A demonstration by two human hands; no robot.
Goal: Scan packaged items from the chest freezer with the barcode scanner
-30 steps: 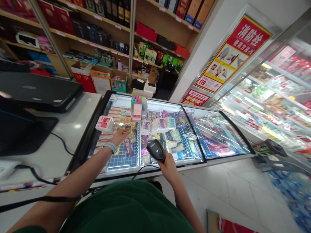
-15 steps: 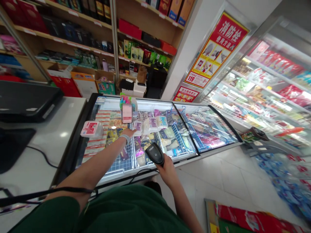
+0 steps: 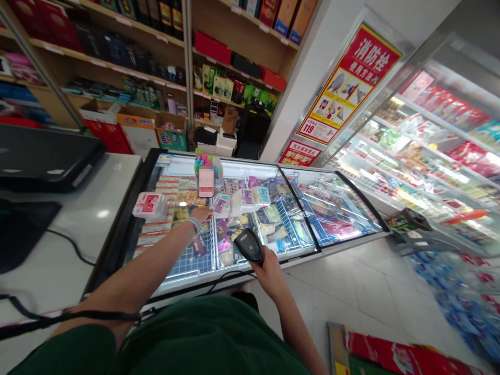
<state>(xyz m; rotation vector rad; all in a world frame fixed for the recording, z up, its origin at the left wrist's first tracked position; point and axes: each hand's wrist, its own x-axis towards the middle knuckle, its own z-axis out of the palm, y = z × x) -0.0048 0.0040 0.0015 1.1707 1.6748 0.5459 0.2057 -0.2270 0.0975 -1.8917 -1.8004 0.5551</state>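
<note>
My right hand [image 3: 269,273] is shut around the handle of a black handheld barcode scanner [image 3: 249,246], whose head points up and away over the front of a glass-topped chest freezer [image 3: 304,259]. My left hand [image 3: 201,213] reaches out flat above the freezer, fingers apart from each other and holding nothing, with a grey wristband on its wrist. Nearest to it lie a yellow snack packet [image 3: 180,215] and a pink-and-white boxed package [image 3: 150,205]. A product with a blurred label [image 3: 205,181] stands farther along. A thin black cable trails from the scanner toward my left arm.
A white counter [image 3: 89,219] with a black monitor [image 3: 42,156] lies to the left. Wooden shelves [image 3: 117,52] of boxed goods and cardboard cartons [image 3: 136,130] stand behind. A lit display case [image 3: 441,156] and a red sign [image 3: 349,83] are right; tiled floor [image 3: 351,297] lies below.
My left hand has stretched farther out across the freezer, past the pink-and-white package. The view has swung slightly left. My right hand still grips the scanner.
</note>
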